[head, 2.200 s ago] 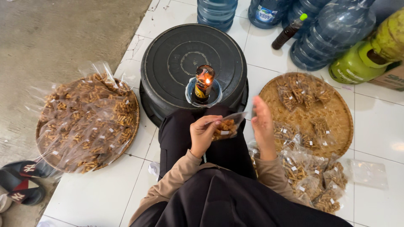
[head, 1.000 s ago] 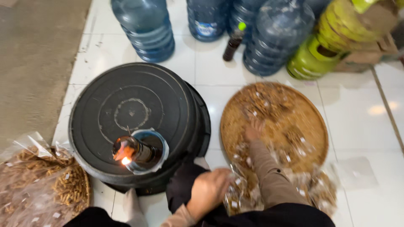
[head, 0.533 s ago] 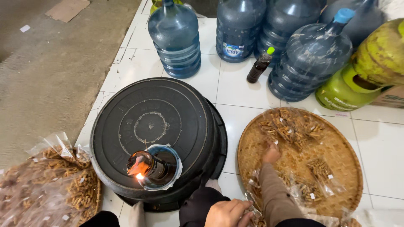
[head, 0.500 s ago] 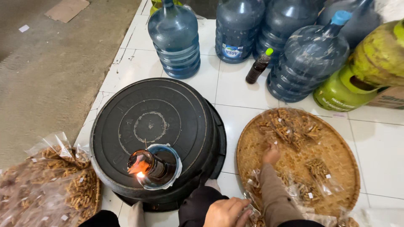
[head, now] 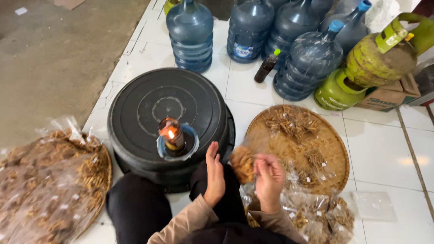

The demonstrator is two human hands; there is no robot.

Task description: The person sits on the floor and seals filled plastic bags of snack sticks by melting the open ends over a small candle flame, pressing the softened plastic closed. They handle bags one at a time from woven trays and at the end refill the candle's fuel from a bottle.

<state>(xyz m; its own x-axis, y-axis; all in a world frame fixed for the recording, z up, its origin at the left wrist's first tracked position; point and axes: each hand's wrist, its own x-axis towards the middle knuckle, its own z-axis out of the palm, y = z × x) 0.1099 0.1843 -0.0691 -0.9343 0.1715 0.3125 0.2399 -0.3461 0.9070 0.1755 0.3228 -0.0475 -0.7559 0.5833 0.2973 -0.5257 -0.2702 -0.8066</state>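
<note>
1. Brown sleeves lead up from the bottom edge to two bare hands held over black-clad knees.
2. Right hand (head: 268, 180) has its fingers curled tight on a small clear bag of snacks (head: 243, 163), which sits at its left side, above the lap and in front of the near rim of the right tray.
3. Left hand (head: 214, 176) is flat and empty, fingers straight and together, edge-on just left of the bag; whether it touches the bag cannot be told.
4. More small filled bags (head: 316, 214) lie heaped low right, near the right hand, spilling over the woven tray (head: 337, 151) onto the white tiles.
5. At the left, a second woven tray (head: 105, 176) carries a big pile of packed bags (head: 47, 180).
6. Just beyond the hands, an upturned black tub (head: 149, 108) holds a small lit lamp (head: 171, 134) in a blue dish at its near edge.
7. Further off stand blue water jugs (head: 190, 34), a dark bottle (head: 266, 67) and green gas cylinders (head: 375, 58).
</note>
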